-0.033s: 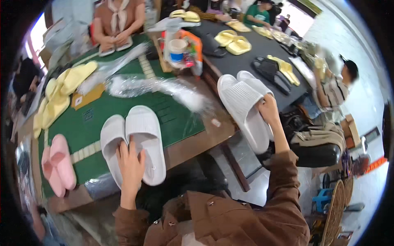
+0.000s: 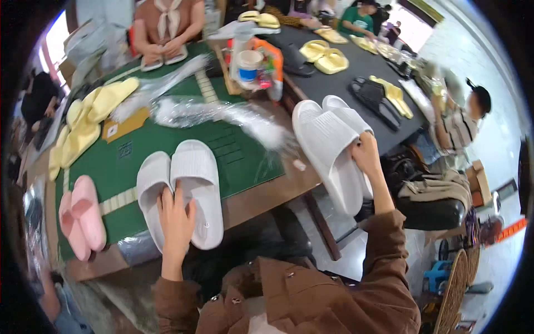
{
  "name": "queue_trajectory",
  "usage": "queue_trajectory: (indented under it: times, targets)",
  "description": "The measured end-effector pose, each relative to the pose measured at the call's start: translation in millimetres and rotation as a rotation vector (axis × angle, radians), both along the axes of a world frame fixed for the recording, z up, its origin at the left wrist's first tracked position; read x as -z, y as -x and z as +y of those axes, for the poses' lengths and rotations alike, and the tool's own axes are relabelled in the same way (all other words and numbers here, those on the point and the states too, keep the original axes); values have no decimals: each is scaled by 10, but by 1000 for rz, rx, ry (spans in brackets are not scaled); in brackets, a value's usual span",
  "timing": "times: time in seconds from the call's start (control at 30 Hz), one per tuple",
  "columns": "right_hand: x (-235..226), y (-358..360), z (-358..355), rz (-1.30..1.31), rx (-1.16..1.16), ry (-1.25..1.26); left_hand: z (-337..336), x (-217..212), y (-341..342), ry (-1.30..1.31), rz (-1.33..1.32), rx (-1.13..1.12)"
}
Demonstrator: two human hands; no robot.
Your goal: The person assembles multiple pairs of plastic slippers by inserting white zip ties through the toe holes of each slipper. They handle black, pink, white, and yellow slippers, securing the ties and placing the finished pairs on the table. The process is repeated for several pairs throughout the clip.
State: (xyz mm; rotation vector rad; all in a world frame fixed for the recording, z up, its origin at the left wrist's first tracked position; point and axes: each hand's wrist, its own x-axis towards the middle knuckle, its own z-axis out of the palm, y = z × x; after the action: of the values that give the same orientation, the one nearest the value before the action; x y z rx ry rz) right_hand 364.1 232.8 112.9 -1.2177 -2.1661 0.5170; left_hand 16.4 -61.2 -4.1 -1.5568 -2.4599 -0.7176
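My left hand [image 2: 177, 220] reaches into the foot openings of a pair of light grey slippers [image 2: 196, 161], gripping them where their inner sides meet. This pair overlaps the front edge of the green-topped table. Off to the right, my right hand [image 2: 366, 156] is closed on a second pair of light grey slippers [image 2: 325, 136]. That pair is held tilted beyond the table's corner, one slipper partly hiding the other. Both pairs have ribbed straps. Left of my left hand, a pair of pink slippers [image 2: 89, 214] rests on the table.
The green table [image 2: 167, 131] bears yellow slippers [image 2: 83, 139], clear plastic bags [image 2: 222, 114], a cardboard piece [image 2: 127, 127] and a cup [image 2: 248, 67]. A dark table [image 2: 334, 83] behind holds yellow and black slippers. Co-workers sit across and to the right. A padded seat [image 2: 431, 214] stands at right.
The table and surroundings have shifted slightly to the right in view. The pair in my right hand sits slightly lower at its heel end. Both hands keep their holds.
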Motion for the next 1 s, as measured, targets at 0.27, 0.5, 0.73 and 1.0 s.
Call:
queue_trajectory:
  times: [0.27,0.5,0.73,1.0]
  targets:
    - [264,1731,-1468,88,-691,189,-684,79,1348,167,203,-318]
    - [1063,3157,-1532,155,-550,116,-1535,269,2561,87,133,-433]
    - [1106,3333,-1499,198,-729,232,-2389,491,3620,227,295,-545]
    - [746,1624,-667,-286,-655,-573,-1742,273,2927,14,592,-763]
